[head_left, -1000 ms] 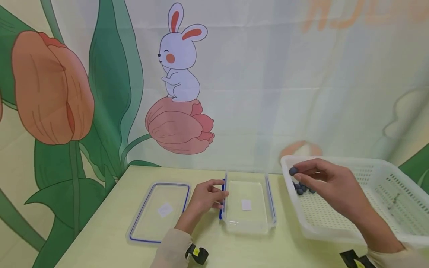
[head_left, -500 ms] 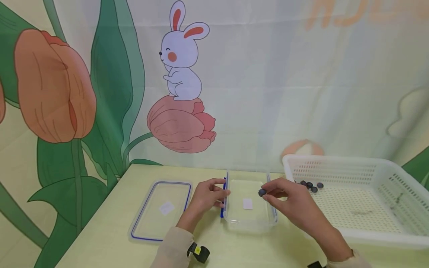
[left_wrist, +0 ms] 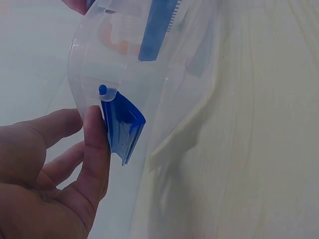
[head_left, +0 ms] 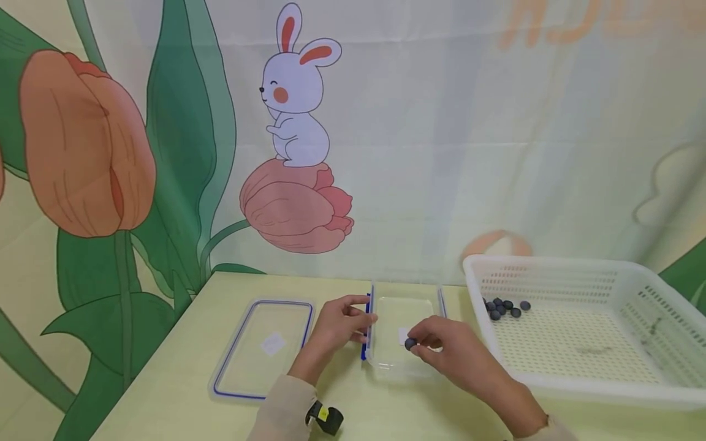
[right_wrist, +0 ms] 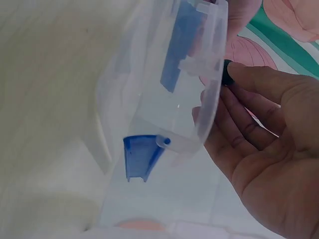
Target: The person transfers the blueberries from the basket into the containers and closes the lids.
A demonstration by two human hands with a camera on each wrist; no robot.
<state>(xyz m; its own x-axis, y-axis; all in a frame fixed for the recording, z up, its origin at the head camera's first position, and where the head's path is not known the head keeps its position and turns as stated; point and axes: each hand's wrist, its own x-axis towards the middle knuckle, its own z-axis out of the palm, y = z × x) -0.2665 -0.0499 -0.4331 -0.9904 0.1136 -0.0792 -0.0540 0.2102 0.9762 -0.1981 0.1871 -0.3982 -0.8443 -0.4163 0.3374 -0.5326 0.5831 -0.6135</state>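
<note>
A clear plastic food container [head_left: 386, 368] with blue side clips stands on the table, its top uncovered. My left hand [head_left: 337, 324] grips its left wall, thumb over the rim and fingers outside beside a blue clip [left_wrist: 122, 127]. Above the container's inside, my right hand [head_left: 460, 355] pinches a single blueberry [head_left: 410, 343] between thumb and fingertips. In the right wrist view the dark blueberry [right_wrist: 228, 72] shows partly behind the container's rim. Several more blueberries [head_left: 508, 305] lie in the left back corner of a white perforated basket [head_left: 557, 384].
The container's clear lid [head_left: 248, 349], with a blue seal, lies flat left of my left hand. The basket stands on the table to the right. A printed curtain [head_left: 408, 153] with a rabbit and tulips hangs behind the table's back edge.
My right hand has carried the blueberry left from over the basket to above the container, and has come lower. The left hand keeps its grip on the container's wall.
</note>
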